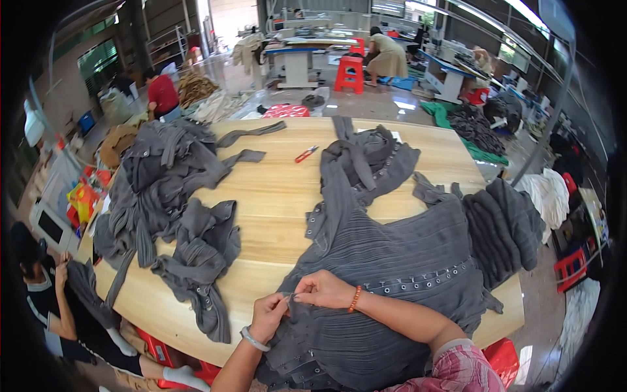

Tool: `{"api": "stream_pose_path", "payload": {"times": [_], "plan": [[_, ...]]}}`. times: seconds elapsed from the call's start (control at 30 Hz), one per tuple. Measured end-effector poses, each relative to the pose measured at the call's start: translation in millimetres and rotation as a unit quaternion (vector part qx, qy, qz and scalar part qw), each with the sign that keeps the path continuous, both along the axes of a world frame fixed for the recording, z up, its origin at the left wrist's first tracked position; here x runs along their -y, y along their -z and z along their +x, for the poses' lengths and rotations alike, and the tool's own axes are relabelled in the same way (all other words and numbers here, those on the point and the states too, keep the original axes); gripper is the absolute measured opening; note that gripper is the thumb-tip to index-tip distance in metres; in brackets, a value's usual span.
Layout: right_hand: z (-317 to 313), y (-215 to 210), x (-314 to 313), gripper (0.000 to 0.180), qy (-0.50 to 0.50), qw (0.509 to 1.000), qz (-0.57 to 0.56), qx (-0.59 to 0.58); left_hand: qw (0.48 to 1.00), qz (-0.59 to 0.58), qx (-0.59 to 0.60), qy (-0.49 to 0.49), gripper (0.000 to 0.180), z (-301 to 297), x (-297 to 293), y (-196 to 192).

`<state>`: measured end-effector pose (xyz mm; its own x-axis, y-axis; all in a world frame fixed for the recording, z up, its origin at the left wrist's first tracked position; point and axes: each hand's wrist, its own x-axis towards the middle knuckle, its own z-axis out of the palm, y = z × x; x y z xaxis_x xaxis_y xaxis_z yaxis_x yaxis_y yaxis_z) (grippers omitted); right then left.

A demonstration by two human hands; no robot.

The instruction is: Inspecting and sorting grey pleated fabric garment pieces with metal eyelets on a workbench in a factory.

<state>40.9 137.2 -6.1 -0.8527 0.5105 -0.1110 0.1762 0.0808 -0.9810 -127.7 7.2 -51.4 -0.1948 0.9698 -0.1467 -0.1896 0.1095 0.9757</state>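
A dark grey pleated garment (392, 248) lies spread before me, with a line of metal eyelets running across it. Over its left edge my left hand (269, 317), with a pale bangle at the wrist, is closed in a pinch. My right hand (324, 290), wearing an orange bead bracelet, comes in from the right, also pinching. Their fingertips nearly meet; something thin and small seems to be between them, too fine to make out. Farther off on the wooden table (274, 209) lies a pair of red-handled thread snips (305, 154).
A heap of grey garments (170, 170) covers the table's left side. Folded grey garments (503, 225) are stacked at the right. A person in black (72, 307) handles grey cloth at the left edge. Red stools (501, 359) stand by the near edge.
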Motion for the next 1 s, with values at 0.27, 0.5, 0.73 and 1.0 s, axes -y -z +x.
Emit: {"api": "stream_pose_path", "payload": {"times": [0.27, 0.5, 0.73, 1.0], "plan": [[2, 3, -8, 0.021, 0.002, 0.995, -0.089, 0.047, 0.969, 0.106, -0.221, -0.012, 0.013, 10, 0, -13], [5, 4, -9, 0.026, -0.017, 0.994, -0.094, 0.057, 0.974, 0.098, -0.203, -0.036, 0.015, 10, 1, -10], [18, -10, 21, 0.018, 0.016, 0.936, 0.333, 0.110, 0.996, -0.042, -0.041, -0.069, 0.016, 0, -4, -17], [30, -18, 23, 0.013, -0.031, 0.928, 0.351, 0.121, 0.899, 0.055, -0.410, -0.145, 0.027, 18, -13, -48]]}}
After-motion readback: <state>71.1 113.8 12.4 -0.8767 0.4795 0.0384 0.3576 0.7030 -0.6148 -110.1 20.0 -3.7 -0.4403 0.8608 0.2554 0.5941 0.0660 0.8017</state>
